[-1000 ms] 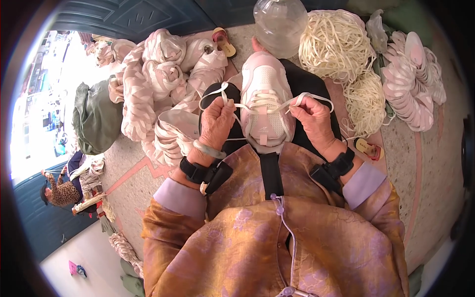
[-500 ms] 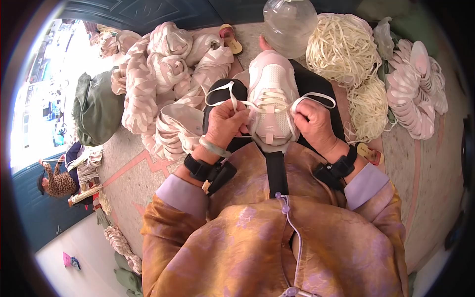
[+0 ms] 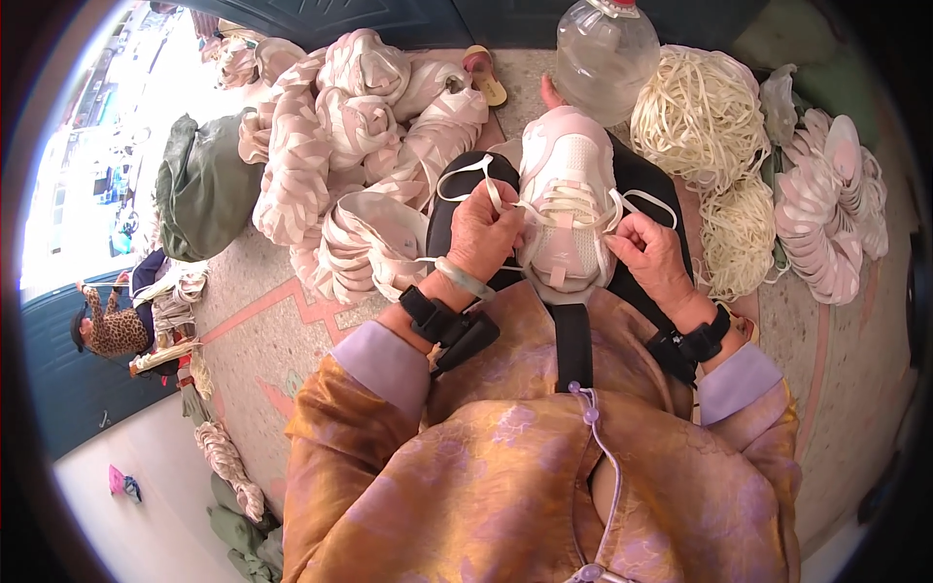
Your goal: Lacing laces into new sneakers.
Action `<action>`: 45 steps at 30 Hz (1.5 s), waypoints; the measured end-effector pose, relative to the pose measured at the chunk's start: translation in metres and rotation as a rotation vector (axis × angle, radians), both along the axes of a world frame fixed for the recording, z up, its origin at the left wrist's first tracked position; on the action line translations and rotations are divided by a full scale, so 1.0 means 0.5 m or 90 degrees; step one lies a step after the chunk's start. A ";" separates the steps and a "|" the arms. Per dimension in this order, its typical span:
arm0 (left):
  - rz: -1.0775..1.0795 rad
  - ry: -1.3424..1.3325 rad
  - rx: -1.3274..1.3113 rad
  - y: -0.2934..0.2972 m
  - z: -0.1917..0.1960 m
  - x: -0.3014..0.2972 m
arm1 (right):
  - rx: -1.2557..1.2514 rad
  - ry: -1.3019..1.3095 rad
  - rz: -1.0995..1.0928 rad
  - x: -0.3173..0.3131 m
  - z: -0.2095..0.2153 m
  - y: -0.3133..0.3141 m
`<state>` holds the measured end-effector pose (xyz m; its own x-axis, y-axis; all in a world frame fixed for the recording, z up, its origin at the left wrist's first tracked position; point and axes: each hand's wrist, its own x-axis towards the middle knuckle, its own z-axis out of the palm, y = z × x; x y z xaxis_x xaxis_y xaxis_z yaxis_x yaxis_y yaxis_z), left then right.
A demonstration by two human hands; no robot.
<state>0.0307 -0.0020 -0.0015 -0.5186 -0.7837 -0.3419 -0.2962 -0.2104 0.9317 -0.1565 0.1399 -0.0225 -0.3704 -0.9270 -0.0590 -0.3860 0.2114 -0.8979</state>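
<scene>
Two ends of one white lace [image 3: 505, 199] run out from the pale pink shoe [image 3: 567, 209], which lies sole-down on the person's lap, toe pointing away. The left hand [image 3: 483, 233] pinches its end just left of the eyelets and the right hand [image 3: 649, 255] pinches the other just right of them; lacing goes best, I judge, with both ends pulled evenly and kept flat through each hole. Farther off lie a pile of finished shoes [image 3: 360, 146] to the left, a clear bottle [image 3: 604, 53] beyond, and bundled laces [image 3: 702, 117] to the right.
</scene>
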 end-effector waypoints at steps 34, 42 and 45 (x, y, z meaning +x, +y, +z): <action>-0.329 -0.220 -0.517 0.028 0.026 0.015 | -0.204 0.378 0.193 0.089 0.042 -0.094; -0.314 -0.238 -0.575 0.034 0.023 0.018 | -0.172 0.378 0.132 0.103 0.024 -0.096; -0.334 -0.275 -0.588 0.033 0.026 0.012 | -0.171 0.398 0.131 0.103 0.012 -0.092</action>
